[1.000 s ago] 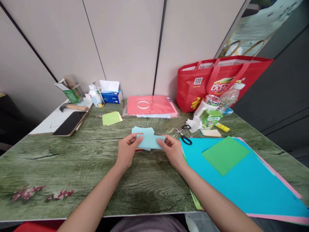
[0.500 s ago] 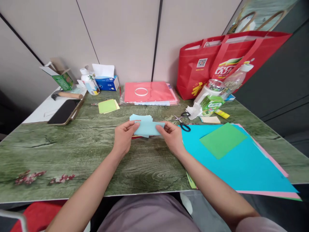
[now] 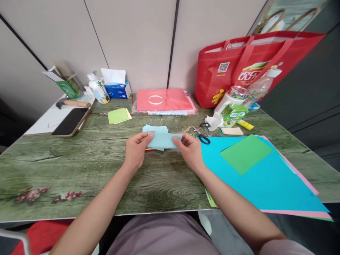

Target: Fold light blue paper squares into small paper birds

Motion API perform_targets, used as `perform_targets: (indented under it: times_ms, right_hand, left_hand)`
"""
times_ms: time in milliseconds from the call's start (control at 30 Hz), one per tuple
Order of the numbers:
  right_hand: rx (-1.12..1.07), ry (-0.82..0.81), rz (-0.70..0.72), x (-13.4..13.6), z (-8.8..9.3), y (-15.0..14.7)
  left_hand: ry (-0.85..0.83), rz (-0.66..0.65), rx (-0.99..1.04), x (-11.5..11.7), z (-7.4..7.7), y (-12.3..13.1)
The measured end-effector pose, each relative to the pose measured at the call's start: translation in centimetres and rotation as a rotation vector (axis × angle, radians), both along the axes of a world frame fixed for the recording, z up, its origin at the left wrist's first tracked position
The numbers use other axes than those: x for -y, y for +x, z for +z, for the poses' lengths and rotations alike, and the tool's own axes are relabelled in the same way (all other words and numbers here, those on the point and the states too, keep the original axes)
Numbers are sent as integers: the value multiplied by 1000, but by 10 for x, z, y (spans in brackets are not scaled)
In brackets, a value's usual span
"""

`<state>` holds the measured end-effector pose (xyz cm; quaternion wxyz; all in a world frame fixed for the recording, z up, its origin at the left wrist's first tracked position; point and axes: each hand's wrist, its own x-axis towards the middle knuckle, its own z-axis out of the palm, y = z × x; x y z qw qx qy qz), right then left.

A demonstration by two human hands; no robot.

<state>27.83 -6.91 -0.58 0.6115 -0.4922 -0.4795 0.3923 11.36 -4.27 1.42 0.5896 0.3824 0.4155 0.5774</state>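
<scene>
A narrow light-blue strip of paper (image 3: 162,140) is held level between my two hands near the middle of the table. My left hand (image 3: 136,147) pinches its left end, thumb on top. Its right end is pinched the same way by my right hand (image 3: 190,148). Just behind and partly under the strip lies a small pile of light-blue paper pieces (image 3: 155,129), with a bit of red and yellow showing at its lower edge. The strip and my fingers hide the rest of that pile.
Scissors (image 3: 202,134) lie open beyond my right hand. Large blue sheets (image 3: 268,187) with a green square (image 3: 245,154) cover the right side. Further back are a pink paper pack (image 3: 170,101), a red bag (image 3: 216,78), a tissue box (image 3: 117,90), a phone (image 3: 70,122) and a hammer (image 3: 74,103).
Almost nothing differs. My right hand has shifted very slightly to the right, and both hands keep their pinch on the paper strip.
</scene>
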Motion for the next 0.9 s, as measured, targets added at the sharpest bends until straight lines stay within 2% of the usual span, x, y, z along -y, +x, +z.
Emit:
perform_targets:
  times_ms: [900]
  right_hand:
    - [22, 5, -8, 1, 0, 0]
  left_hand:
    - [23, 4, -4, 1, -1, -1]
